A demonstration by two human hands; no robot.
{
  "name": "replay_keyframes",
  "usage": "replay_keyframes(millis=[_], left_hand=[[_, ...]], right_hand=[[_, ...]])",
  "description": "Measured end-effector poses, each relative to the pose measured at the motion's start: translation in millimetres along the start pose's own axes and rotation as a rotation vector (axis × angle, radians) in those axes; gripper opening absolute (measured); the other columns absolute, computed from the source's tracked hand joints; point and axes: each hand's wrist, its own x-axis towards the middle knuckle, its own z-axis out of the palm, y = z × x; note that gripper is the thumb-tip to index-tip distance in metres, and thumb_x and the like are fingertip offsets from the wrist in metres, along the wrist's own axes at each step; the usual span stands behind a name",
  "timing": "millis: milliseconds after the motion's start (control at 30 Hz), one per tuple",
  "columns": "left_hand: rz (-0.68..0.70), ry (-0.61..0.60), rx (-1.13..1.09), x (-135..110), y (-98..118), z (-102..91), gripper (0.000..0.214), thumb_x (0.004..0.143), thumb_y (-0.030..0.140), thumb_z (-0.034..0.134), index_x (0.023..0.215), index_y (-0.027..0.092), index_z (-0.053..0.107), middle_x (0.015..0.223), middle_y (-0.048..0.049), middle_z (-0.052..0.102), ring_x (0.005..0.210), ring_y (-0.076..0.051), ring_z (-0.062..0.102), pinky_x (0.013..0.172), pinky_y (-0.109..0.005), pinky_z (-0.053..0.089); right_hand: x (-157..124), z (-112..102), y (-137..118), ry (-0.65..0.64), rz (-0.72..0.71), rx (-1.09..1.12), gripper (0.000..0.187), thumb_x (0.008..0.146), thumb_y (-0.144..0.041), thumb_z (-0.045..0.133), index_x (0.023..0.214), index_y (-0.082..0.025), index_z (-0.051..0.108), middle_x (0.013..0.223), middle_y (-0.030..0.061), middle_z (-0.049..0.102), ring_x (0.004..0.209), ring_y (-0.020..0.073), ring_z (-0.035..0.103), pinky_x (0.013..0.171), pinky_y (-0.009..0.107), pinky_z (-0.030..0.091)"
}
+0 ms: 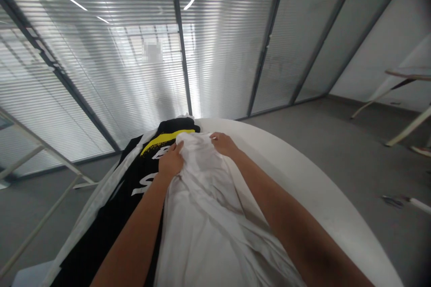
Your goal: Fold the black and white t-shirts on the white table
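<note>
A crumpled white garment (205,215) lies along the white round table (303,179), running from the near edge toward the far side. My left hand (170,160) grips its far left edge with the fingers curled round the cloth. My right hand (222,143) pinches the far right edge of the same garment. Both forearms stretch forward over the cloth. To the left, partly under the white garment, lies a black garment (134,179) with a yellow patch and white lettering.
Glass partitions with horizontal blinds (134,54) stand behind the table. Grey carpet (336,143) surrounds it. White table legs (33,161) stand at the left, and another table (407,74) stands at the far right. A small object (404,201) lies on the floor at right.
</note>
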Motion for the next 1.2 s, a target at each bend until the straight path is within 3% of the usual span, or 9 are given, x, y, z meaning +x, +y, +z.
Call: replay_keyframes(millis=[133, 367, 500, 633, 733, 900, 1000, 1100, 1200], left_hand=[[-0.015, -0.018, 0.01, 0.3, -0.7, 1.9, 0.06, 0.087, 0.017, 0.039, 0.146, 0.026, 0.039, 0.148, -0.0106, 0.042, 0.104, -0.028, 0.063, 0.086, -0.038, 0.051], [-0.023, -0.024, 0.039, 0.7, -0.6, 4.1, 0.059, 0.088, 0.019, 0.039, 0.146, 0.026, 0.037, 0.149, -0.0079, 0.04, 0.108, -0.024, 0.061, 0.087, -0.036, 0.051], [-0.027, -0.029, 0.049, 1.0, 0.1, 3.6, 0.058, 0.088, 0.019, 0.037, 0.146, 0.026, 0.037, 0.149, -0.0074, 0.04, 0.109, -0.025, 0.061, 0.087, -0.037, 0.051], [-0.018, -0.025, 0.053, 0.8, -0.3, 2.8, 0.057, 0.088, 0.019, 0.037, 0.145, 0.026, 0.038, 0.148, -0.0079, 0.041, 0.105, -0.025, 0.063, 0.085, -0.038, 0.052], [-0.013, -0.03, 0.058, 1.1, -0.8, 2.4, 0.058, 0.088, 0.019, 0.037, 0.145, 0.026, 0.038, 0.148, -0.0083, 0.04, 0.103, -0.025, 0.063, 0.084, -0.04, 0.053], [-0.025, -0.044, 0.059, 2.6, -0.6, 3.0, 0.058, 0.087, 0.019, 0.037, 0.145, 0.025, 0.038, 0.149, -0.0085, 0.039, 0.106, -0.027, 0.062, 0.086, -0.04, 0.052], [-0.031, -0.044, 0.055, 3.1, -0.7, 4.1, 0.057, 0.088, 0.02, 0.037, 0.145, 0.026, 0.038, 0.149, -0.0087, 0.04, 0.106, -0.027, 0.062, 0.087, -0.039, 0.051], [-0.035, -0.032, 0.049, 2.9, -1.3, 5.0, 0.057, 0.088, 0.02, 0.037, 0.144, 0.027, 0.038, 0.148, -0.0082, 0.042, 0.105, -0.027, 0.062, 0.087, -0.04, 0.051], [-0.04, -0.03, 0.046, 2.4, -1.3, 5.2, 0.057, 0.087, 0.02, 0.037, 0.144, 0.028, 0.038, 0.147, -0.0074, 0.042, 0.105, -0.026, 0.062, 0.086, -0.041, 0.051]], right_hand=[[32.9, 9.0, 2.1, 0.173, -0.069, -0.185, 0.039, 0.095, -0.02, 0.035, 0.131, -0.018, 0.051, 0.128, 0.012, 0.057, 0.118, 0.021, 0.053, 0.102, 0.032, 0.039], [62.2, 31.7, 7.1, 0.153, -0.049, -0.327, 0.03, 0.093, -0.033, 0.048, 0.115, -0.016, 0.061, 0.12, 0.0161, 0.061, 0.113, 0.0278, 0.055, 0.095, 0.038, 0.041], [68.9, 33.4, 14.1, 0.163, 0.01, -0.319, 0.029, 0.092, -0.041, 0.049, 0.108, -0.019, 0.06, 0.11, 0.013, 0.066, 0.105, 0.0269, 0.06, 0.087, 0.037, 0.045], [74.5, 29.9, 16.9, 0.241, 0.13, -0.233, 0.031, 0.096, -0.042, 0.037, 0.112, -0.022, 0.055, 0.108, 0.0096, 0.067, 0.101, 0.024, 0.062, 0.081, 0.034, 0.047], [77.9, 28.0, 18.0, 0.304, 0.231, -0.124, 0.031, 0.095, -0.042, 0.038, 0.112, -0.023, 0.055, 0.108, 0.0093, 0.067, 0.103, 0.0236, 0.061, 0.082, 0.034, 0.047], [74.8, 29.3, 17.7, 0.292, 0.244, -0.121, 0.037, 0.089, -0.029, 0.043, 0.125, -0.02, 0.052, 0.112, 0.012, 0.066, 0.108, 0.0262, 0.058, 0.087, 0.038, 0.045], [62.9, 31.2, 13.2, 0.318, 0.168, -0.178, 0.047, 0.088, -0.029, 0.045, 0.135, -0.022, 0.045, 0.124, 0.0115, 0.061, 0.118, 0.0277, 0.051, 0.094, 0.041, 0.042], [42.2, 34.6, 10.8, 0.341, -0.01, -0.334, 0.05, 0.092, -0.034, 0.04, 0.14, -0.024, 0.041, 0.134, 0.011, 0.054, 0.122, 0.0285, 0.046, 0.097, 0.043, 0.039], [19.3, 40.5, 17.0, 0.26, -0.161, -0.469, 0.049, 0.095, -0.04, 0.034, 0.142, -0.027, 0.04, 0.14, 0.0097, 0.05, 0.124, 0.0284, 0.045, 0.1, 0.046, 0.036]])
